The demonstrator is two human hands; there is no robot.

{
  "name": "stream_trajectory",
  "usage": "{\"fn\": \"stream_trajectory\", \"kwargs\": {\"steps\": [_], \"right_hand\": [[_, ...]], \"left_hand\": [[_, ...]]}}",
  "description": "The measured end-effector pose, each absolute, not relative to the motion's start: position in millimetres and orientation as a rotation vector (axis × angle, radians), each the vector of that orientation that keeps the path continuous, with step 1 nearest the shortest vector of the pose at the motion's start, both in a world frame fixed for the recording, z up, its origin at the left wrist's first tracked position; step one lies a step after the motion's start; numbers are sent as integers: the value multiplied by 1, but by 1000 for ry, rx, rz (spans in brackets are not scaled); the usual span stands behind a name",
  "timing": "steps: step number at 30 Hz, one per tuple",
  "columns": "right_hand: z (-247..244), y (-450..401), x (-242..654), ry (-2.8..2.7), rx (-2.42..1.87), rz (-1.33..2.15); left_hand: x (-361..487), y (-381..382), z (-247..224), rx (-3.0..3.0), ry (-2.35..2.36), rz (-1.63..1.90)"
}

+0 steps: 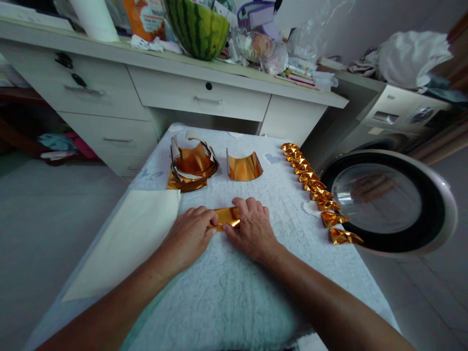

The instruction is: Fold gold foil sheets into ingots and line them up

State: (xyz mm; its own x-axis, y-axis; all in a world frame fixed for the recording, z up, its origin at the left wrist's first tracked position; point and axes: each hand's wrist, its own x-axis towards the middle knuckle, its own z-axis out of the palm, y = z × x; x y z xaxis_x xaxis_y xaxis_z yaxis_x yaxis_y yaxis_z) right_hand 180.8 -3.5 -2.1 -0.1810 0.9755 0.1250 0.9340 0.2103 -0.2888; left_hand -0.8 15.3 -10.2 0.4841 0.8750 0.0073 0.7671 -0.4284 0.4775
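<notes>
A folded strip of gold foil paper (227, 217) lies flat on the cloth-covered table between my hands. Its left end is pinched by my left hand (195, 230), thumb in front and fingers behind. Over the right end, my right hand (253, 229) presses with thumb and fingers closed on the strip. Beyond them stands a curled sheet of gold foil paper (245, 168). To its left is a stack of curled gold sheets (193, 161) with pale backs. A row of several folded gold foil pieces (310, 183) runs along the table's right side.
A pale sheet of paper (127, 239) lies at the table's left edge. Behind is a white desk (234, 105) with drawers, bearing a cut watermelon (197, 29) and plastic bags. An open washing machine door (383, 200) stands close to the right edge.
</notes>
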Motion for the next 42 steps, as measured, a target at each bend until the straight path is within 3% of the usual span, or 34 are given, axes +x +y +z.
{"fn": "stream_trajectory", "kwargs": {"steps": [18, 29, 42], "right_hand": [[-2, 7, 243, -2218, -1920, 345], [14, -3, 215, -2321, -1376, 442], [5, -2, 202, -2401, -1429, 513]], "left_hand": [[0, 16, -4, 2273, 1366, 341], [1, 16, -3, 2293, 1370, 341], [8, 15, -5, 2319, 1484, 351]]}}
